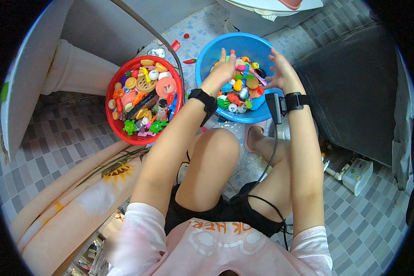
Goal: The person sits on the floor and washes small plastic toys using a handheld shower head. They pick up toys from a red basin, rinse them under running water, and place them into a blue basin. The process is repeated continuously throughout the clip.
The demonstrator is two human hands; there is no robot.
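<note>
Before me on the floor stands a blue plastic basin [203, 65] holding a heap of small plastic toys [239, 84]. My left hand [224, 69] is over its left part, fingers apart and apparently holding nothing; a small orange tip shows beside a finger. My right hand [283, 70] reaches over the right rim with fingers spread and nothing in it. Among the toys are white balls with eyes [232, 108] and a green-striped piece [223, 102]. To the left, a red basin [109, 103] is full of more toys, including a green turtle [129, 127] and a pink plate [166, 87].
A grey shower hose [148, 26] hangs beside the red basin. A toy chili [189, 61] and a red toy piece [175, 45] lie on the floor. A white pedestal [77, 72] is left, a dark panel [345, 89] right. A black cable [275, 145] trails from my right wrist.
</note>
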